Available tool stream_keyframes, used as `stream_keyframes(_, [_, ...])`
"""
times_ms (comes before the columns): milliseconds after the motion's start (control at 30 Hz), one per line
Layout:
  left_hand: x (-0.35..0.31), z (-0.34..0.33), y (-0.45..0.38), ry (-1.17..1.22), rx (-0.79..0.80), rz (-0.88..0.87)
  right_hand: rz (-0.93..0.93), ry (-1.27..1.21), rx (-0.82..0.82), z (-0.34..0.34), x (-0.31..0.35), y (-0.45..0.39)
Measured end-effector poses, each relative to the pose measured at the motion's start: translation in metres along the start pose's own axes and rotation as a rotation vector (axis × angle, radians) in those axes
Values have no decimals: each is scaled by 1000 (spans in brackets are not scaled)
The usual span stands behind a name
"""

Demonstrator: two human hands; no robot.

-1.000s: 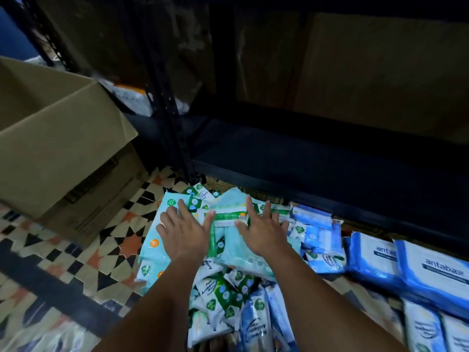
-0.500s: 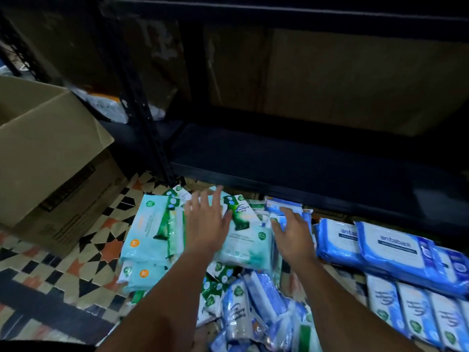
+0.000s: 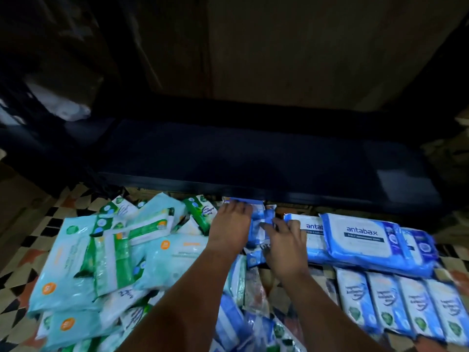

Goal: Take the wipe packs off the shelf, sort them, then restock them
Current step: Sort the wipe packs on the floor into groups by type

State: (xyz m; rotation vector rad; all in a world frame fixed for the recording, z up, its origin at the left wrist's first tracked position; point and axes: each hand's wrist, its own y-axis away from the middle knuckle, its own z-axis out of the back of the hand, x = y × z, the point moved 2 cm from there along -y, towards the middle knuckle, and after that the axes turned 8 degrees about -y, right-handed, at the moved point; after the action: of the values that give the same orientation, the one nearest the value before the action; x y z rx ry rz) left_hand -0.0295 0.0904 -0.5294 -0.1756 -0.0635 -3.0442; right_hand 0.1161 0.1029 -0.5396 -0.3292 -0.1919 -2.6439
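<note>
Wipe packs cover the patterned floor in front of a dark, bare lower shelf [image 3: 253,161]. A loose pile of teal and green packs [image 3: 106,250] lies at the left. In the middle stands a small stack of little blue packs [image 3: 257,226], just below the shelf's front edge. My left hand [image 3: 229,232] curls its fingertips over the stack's far left edge. My right hand [image 3: 286,246] grips its right side, thumb against the packs. Large blue "antabax" packs [image 3: 360,240] lie right of my right hand.
A neat row of blue-and-white packs [image 3: 396,308] sits at the lower right. More mixed packs [image 3: 243,326] lie between my forearms. A cardboard box [image 3: 15,199] shows dimly at the left edge. Tiled floor [image 3: 22,252] is visible left of the pile.
My view has swung right and closer. Both hands left the teal packs and moved right onto the small blue stack, which they now hold from both sides.
</note>
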Motion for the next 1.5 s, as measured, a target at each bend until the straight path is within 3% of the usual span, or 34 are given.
stream_keyframes(267, [-5, -2, -24, -160, 41, -8, 8, 52, -101, -21, -9, -9])
stream_keyframes(433, [3, 8, -15, -287, -56, -147, 19, 47, -83, -15, -8, -1])
stream_keyframes(567, [7, 14, 9, -242, -172, -216, 21, 10, -77, 3, -6, 14])
stream_keyframes(700, [8, 31, 40, 16, -239, -222, 62, -109, -151, 23, -12, 40])
stream_keyframes(800, [2, 52, 59, 502, -236, -93, 53, -335, -176, 36, -21, 57])
stream_keyframes(900, [-11, 76, 77, 956, -241, 80, -156, -700, -147, 56, -34, 83])
stream_keyframes(1033, [-30, 75, 89, 1287, -88, 275, -383, -1016, -193, 70, -56, 116])
stream_keyframes(1133, [-48, 61, 100, 1385, 151, 408, -546, -1252, -199, 68, -70, 140])
stream_keyframes(1233, [-63, 38, 114, 1388, 291, 501, -661, -1428, -172, 66, -83, 162])
stream_keyframes(1367, [-83, 14, 123, 1463, 359, 650, -804, -1639, -123, 65, -97, 186])
stream_keyframes(1500, [-102, 30, 120, 1604, 311, 633, -827, -1583, -130, 54, -104, 193])
